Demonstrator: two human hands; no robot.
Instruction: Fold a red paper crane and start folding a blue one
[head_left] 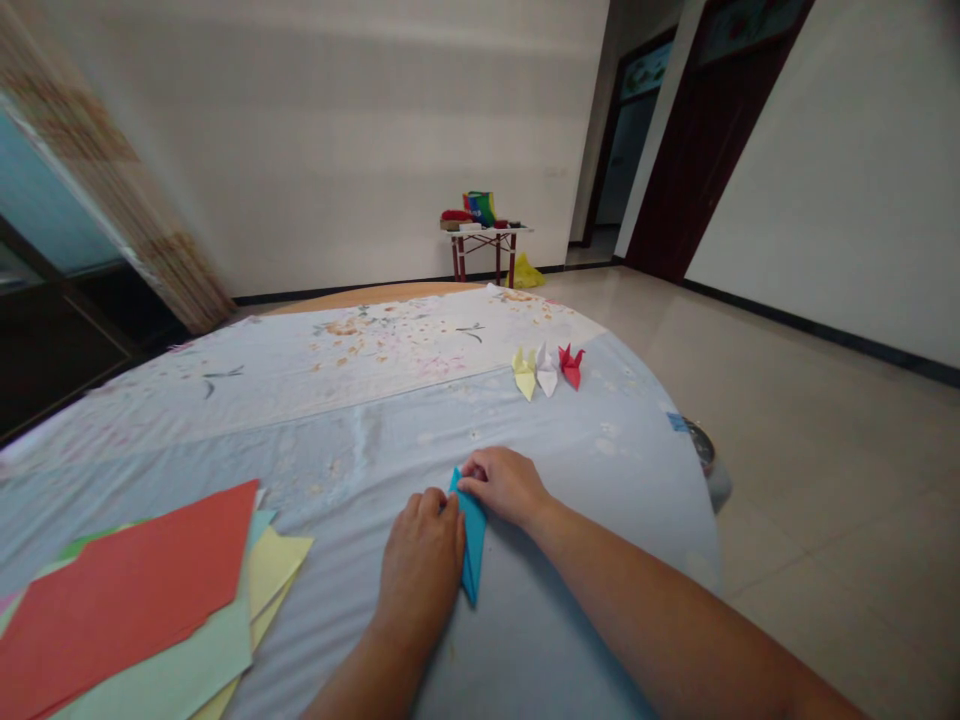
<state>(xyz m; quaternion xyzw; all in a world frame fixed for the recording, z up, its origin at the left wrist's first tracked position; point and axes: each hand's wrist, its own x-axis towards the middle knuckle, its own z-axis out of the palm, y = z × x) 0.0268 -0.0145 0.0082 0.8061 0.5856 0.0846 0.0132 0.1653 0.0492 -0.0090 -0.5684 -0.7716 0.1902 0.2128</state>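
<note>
A folded piece of blue paper [473,545], long and narrow with a pointed near end, lies on the cloth-covered table in front of me. My left hand [424,550] rests along its left side, fingers bent and pressed together over its edge. At the paper's far end my right hand [504,484] pinches it near the tip, thumb and fingers closed. The fingertips of my left hand are partly hidden. Beyond my hands stand three folded paper cranes in a row: a yellow crane [524,373], a white crane [547,370] and a red crane [571,367].
A stack of coloured paper with a red sheet [150,590] on top lies at the table's left. Pale flowered cloth [360,430] covers the round table, whose edge curves away on the right. Against the far wall stands a small table [491,235] carrying various items.
</note>
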